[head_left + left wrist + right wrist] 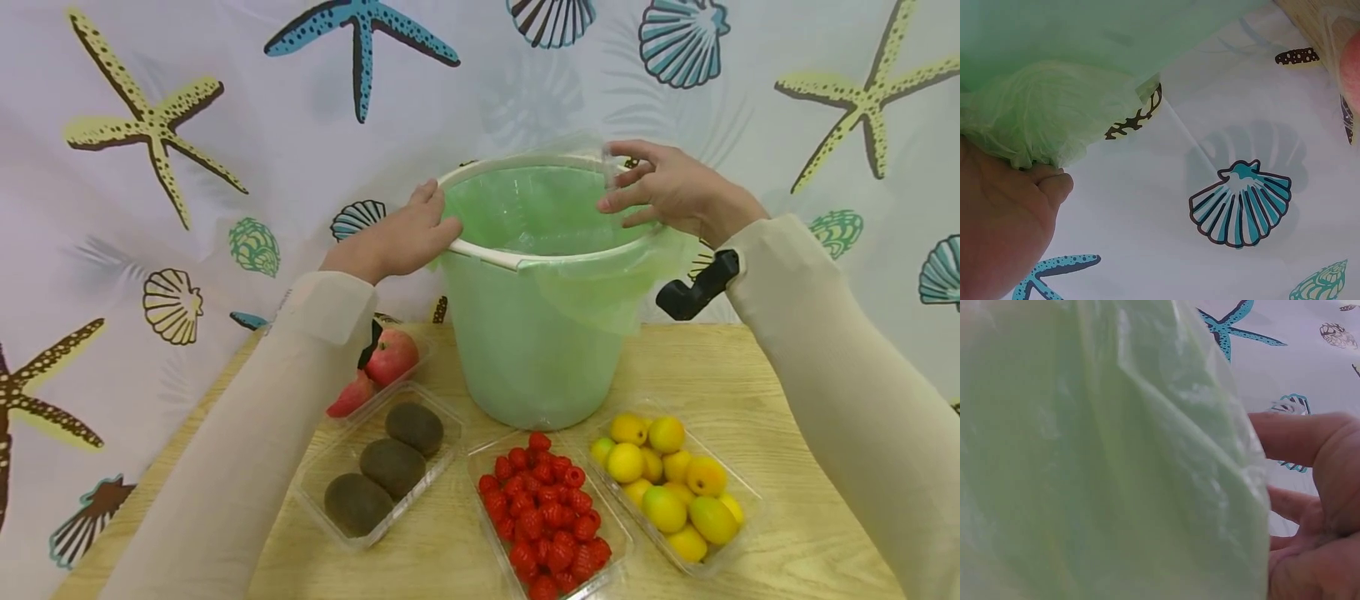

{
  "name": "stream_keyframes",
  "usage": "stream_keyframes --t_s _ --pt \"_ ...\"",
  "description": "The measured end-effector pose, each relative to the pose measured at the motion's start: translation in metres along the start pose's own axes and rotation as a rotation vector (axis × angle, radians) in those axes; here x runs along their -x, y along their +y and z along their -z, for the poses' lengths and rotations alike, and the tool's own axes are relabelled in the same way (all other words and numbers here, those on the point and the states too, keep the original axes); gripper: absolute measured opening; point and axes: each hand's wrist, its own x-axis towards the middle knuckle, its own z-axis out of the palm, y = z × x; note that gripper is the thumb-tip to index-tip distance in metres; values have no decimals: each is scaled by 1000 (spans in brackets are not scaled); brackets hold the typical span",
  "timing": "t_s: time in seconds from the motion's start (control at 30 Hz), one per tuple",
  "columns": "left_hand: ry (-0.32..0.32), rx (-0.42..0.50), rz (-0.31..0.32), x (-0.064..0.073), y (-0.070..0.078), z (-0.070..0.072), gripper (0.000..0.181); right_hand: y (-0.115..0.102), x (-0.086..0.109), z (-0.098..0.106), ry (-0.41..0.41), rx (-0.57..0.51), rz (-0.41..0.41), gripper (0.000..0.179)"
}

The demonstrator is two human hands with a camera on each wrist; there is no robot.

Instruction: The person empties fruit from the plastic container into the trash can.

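A tall pale green bucket point(540, 342) with a white rim stands at the back of the table. A thin translucent green plastic bag point(600, 292) lines it and drapes over the right side of the rim. My left hand point(408, 233) grips the bag at the left side of the rim. In the left wrist view, gathered bag film point(1041, 119) bunches right at its fingertips. My right hand point(667, 187) is at the right of the rim, fingers spread and touching raised bag film. In the right wrist view the film point(1116, 462) partly hides those fingers point(1285, 437).
In front of the bucket stand clear plastic trays of dark oval fruits point(393, 467), red raspberries point(540, 517) and yellow fruits point(675, 483). Red apples point(392, 357) sit in another tray, partly behind the left sleeve. A cloth printed with starfish and shells point(480, 100) hangs behind the table.
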Motion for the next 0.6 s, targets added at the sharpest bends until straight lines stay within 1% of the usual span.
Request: stream_keyframes --t_s 0.13,0.3,0.5,0.6 --pt "-4 -4 -5 -1 0 0 72 1 0 1 -6 6 1 80" --pt "-7 -8 -9 -1 0 0 72 -1 0 1 20 1 -39 81" --pt "-3 -14 -16 -1 -1 -1 72 -3 -2 -1 82 -115 -88 79" --pt "-7 -16 -8 -1 -2 0 72 -3 -2 0 74 -178 -103 84"
